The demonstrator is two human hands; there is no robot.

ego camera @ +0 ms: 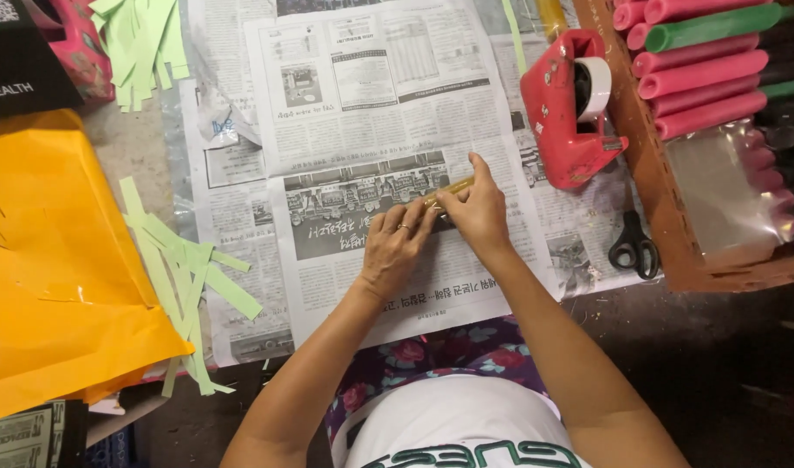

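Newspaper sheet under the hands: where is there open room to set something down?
Free patch: the newspaper above both hands, between the green paper strips and red tape dispenser. Crowded: the right side, with scissors and tray of pink rolls.

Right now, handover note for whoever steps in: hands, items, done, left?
Left hand and right hand both press a thin yellow stick on the newspaper.
Green paper strips lie to the left, by the orange sheets.
Red tape dispenser and scissors sit to the right.
Done: rolled pink and green tubes fill the wooden tray.
Left: the stick is bare.
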